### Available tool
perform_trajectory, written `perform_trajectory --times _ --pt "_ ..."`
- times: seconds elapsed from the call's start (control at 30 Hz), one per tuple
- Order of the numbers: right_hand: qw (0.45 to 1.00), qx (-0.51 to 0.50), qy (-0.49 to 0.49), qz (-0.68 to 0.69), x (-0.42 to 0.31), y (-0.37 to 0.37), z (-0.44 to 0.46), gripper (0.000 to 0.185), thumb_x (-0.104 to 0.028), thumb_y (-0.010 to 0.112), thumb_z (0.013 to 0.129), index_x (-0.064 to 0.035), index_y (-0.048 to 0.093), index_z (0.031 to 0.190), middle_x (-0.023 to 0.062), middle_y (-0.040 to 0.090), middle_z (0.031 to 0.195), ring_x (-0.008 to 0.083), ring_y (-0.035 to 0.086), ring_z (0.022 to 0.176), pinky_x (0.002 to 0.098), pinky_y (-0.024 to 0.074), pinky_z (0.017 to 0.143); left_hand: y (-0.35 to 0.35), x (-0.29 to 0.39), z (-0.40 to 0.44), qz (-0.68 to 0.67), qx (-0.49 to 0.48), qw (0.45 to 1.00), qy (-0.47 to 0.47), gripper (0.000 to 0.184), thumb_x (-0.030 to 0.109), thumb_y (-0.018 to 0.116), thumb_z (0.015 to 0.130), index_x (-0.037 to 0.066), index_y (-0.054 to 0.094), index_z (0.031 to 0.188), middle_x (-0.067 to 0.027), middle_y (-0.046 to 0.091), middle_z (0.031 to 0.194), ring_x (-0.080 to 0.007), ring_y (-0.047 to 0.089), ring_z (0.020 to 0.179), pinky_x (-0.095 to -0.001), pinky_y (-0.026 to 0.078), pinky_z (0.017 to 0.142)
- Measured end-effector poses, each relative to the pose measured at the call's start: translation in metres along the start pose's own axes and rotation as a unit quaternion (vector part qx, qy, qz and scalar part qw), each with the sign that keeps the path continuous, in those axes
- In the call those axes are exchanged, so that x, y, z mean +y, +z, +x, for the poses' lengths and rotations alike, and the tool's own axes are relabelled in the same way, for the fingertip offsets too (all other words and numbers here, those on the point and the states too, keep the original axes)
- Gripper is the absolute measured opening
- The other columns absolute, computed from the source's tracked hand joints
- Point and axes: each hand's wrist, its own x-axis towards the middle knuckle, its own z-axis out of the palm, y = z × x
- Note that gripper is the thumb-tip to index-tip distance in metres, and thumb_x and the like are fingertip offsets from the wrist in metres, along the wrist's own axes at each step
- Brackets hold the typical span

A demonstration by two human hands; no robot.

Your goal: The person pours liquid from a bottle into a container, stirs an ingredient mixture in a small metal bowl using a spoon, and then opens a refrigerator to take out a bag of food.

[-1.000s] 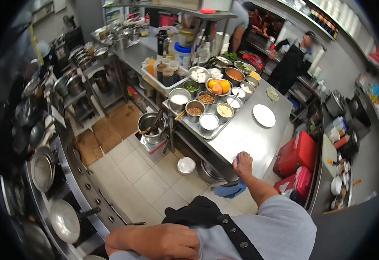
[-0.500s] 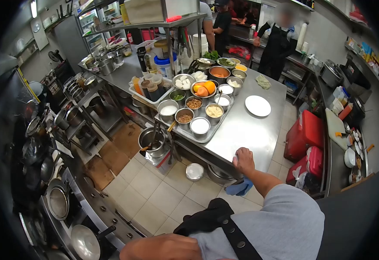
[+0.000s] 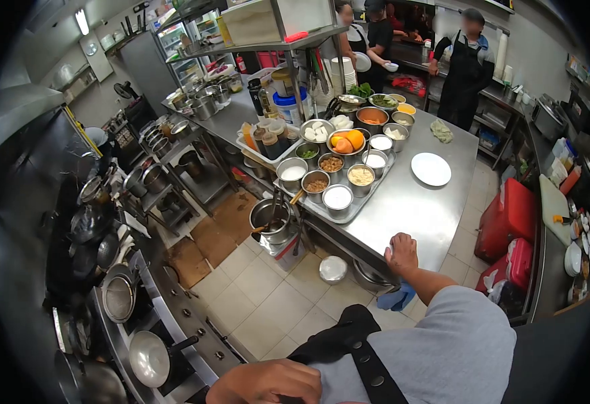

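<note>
My right hand [image 3: 402, 254] rests on the near edge of the steel table [image 3: 386, 219], fingers spread over the edge and holding nothing. Farther up the table lies a white plate [image 3: 431, 169], apart from the hand. My left hand [image 3: 271, 382] is low against my body, by the black apron [image 3: 335, 337]. Its fingers are curled, and whatever they may hold is hidden. Left of the plate stands a metal tray [image 3: 357, 214] with several steel containers, including a bowl of orange pieces [image 3: 347, 142] and a container of white contents [image 3: 337, 197].
A stove with a pan [image 3: 150, 359] is at lower left. Below the table are a pot with utensils [image 3: 270, 219] and a round lidded container [image 3: 332, 269] on the floor. Red coolers [image 3: 507, 219] stand at right. Co-workers [image 3: 467, 74] are at the back; one holds a white bowl [image 3: 391, 66].
My view has shifted left and slightly up, so the scene sits farther right. More of the co-workers shows at the back. My hands keep nearly the same posture.
</note>
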Motion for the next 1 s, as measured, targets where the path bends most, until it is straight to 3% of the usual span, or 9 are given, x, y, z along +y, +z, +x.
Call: perform_trajectory --times 0.2,0.43,0.63,0.73,1.0 --pt "0.999 0.018 -0.016 0.021 0.008 0.004 -0.002 0.028 -0.023 0.067 0.082 -0.005 0.057 0.1 0.0123 0.053 0.104 0.0299 0.05 0.103 0.0438 0.0387 0.087 0.032 -0.009 0.023 0.015 0.025 0.999 0.019 0.023 0.017 0.062 0.097 -0.004 0.069 0.09 -0.0174 0.065 0.084 -0.0338 0.059 0.071 -0.0422 0.047 0.063" --pt "0.999 0.023 -0.023 0.02 0.012 0.003 -0.003 0.028 -0.027 0.065 0.083 -0.0051 0.059 0.099 0.0133 0.053 0.103 0.0298 0.051 0.101 0.0444 0.0391 0.087 0.071 -0.009 0.079 0.068 0.039 0.997 0.014 0.031 0.025 0.063 0.098 -0.004 0.067 0.088 -0.0172 0.063 0.082 -0.034 0.059 0.071 -0.042 0.047 0.063" --pt "0.997 0.014 -0.012 0.069 0.019 -0.001 -0.005 0.026 -0.028 0.064 0.084 -0.0065 0.06 0.1 0.0116 0.054 0.103 0.0271 0.052 0.103 0.0434 0.0404 0.086 0.124 -0.012 0.134 0.237 0.069 0.968 0.04 0.03 0.024 0.064 0.096 -0.004 0.064 0.085 -0.0154 0.059 0.077 -0.0328 0.056 0.066 -0.0423 0.042 0.056" --pt "0.997 0.01 0.0 0.072 0.021 0.002 -0.006 0.027 -0.028 0.064 0.084 -0.0069 0.06 0.1 0.0109 0.054 0.104 0.0262 0.052 0.103 0.0427 0.0403 0.086 0.16 0.0 0.165 0.26 0.117 0.958 -0.014 0.027 0.022 0.064 0.092 -0.005 0.064 0.088 -0.0147 0.059 0.077 -0.0321 0.056 0.065 -0.0423 0.04 0.054" --pt "0.992 0.015 0.029 0.124 0.029 0.003 -0.006 0.025 -0.025 0.069 0.082 -0.0069 0.063 0.099 0.0105 0.055 0.105 0.0265 0.052 0.106 0.0416 0.0401 0.09 0.217 0.002 0.227 0.213 0.089 0.962 -0.147 0.04 0.035 0.067 0.088 -0.004 0.066 0.095 -0.0164 0.06 0.08 -0.0354 0.057 0.068 -0.0436 0.043 0.058"
